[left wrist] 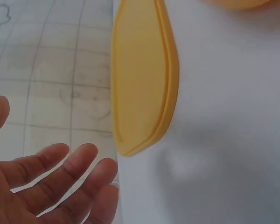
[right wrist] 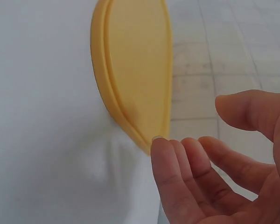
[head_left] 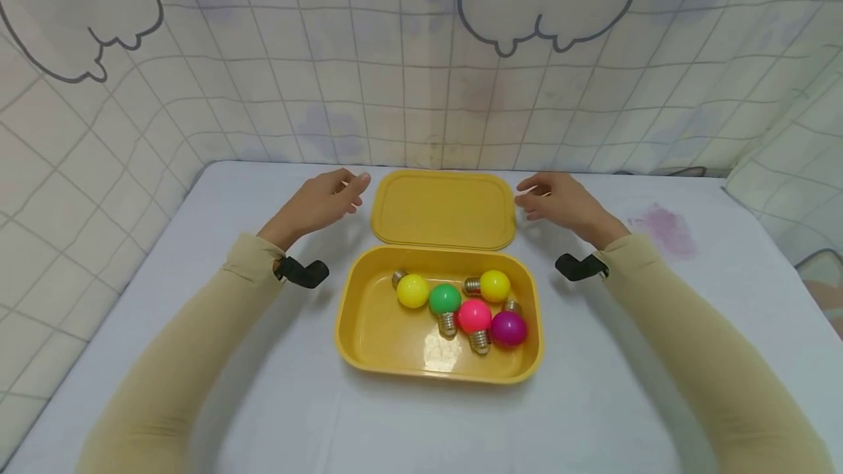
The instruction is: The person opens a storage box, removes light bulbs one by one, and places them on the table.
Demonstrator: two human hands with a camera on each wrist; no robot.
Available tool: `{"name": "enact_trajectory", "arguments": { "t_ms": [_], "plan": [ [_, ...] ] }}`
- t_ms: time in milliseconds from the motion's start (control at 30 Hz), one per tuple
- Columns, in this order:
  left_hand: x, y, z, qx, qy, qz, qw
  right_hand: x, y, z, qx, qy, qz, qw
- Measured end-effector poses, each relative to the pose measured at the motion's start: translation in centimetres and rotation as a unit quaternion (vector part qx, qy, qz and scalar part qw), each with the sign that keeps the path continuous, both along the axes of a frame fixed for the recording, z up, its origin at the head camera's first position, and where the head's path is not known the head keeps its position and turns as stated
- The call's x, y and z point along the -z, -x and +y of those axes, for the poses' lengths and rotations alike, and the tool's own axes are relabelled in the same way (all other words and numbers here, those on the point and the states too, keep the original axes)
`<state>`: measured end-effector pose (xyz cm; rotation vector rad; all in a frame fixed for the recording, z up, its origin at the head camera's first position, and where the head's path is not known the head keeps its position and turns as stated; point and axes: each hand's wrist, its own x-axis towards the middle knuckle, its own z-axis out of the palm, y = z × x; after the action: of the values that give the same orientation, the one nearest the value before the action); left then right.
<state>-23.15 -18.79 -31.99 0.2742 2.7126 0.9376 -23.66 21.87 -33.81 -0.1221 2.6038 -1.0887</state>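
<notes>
Head view: both forearms in tan sleeves reach forward over the white surface [head_left: 276,415], one to either side of a yellow lid [head_left: 443,209] that lies flat at the far edge of an open yellow box [head_left: 369,328]. Left hand [head_left: 324,200] sits just beside the lid's left edge, palm turned inward toward it, fingers [left wrist: 60,172] loosely extended and slightly spread, holding nothing; left wrist view shows a clear gap between fingertips and lid [left wrist: 142,79]. Right hand [head_left: 560,200] mirrors it at the lid's right edge, palm inward, fingers [right wrist: 177,172] relaxed and gently curved, thumb held apart above them, nothing gripped. In the right wrist view the fingertips lie very close to the lid [right wrist: 135,70] rim (cannot tell whether they touch it; in the head view a small gap appears). Both wrists are raised a little off the surface, each with a black strap at the cuff. Box contents: two yellow bulbs [head_left: 413,290] [head_left: 494,286], a green bulb [head_left: 445,300], a pink bulb [head_left: 475,317] and a magenta bulb [head_left: 508,328], clustered toward the right half, metal screw bases visible. Lid and box touch along their adjoining long edges. A checked curtain [head_left: 263,79] with cartoon outlines hangs behind; a faint purple stain [head_left: 665,229] marks the surface right of the right hand.
</notes>
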Motion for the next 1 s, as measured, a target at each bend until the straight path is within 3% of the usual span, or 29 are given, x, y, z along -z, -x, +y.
{"name": "enact_trajectory", "arguments": {
  "t_ms": [300,500,767,1000],
  "plan": [
    [-0.3,-3.4,0.3,0.038,0.028,0.043,0.9980,-1.1,-2.5,-1.0,-0.024,-0.050,0.050,0.9972],
    [0.0,-5.8,0.5,0.058,0.044,0.089,0.9934,-1.7,-4.4,-1.5,-0.051,-0.067,0.094,0.9921],
    [0.8,-8.6,1.0,0.062,0.071,0.133,0.9866,-2.8,-7.0,-2.1,-0.087,-0.062,0.133,0.9854],
    [1.6,-10.4,1.4,0.044,0.106,0.142,0.9832,-2.7,-9.3,-2.7,-0.124,-0.036,0.192,0.9729]
  ]
}}
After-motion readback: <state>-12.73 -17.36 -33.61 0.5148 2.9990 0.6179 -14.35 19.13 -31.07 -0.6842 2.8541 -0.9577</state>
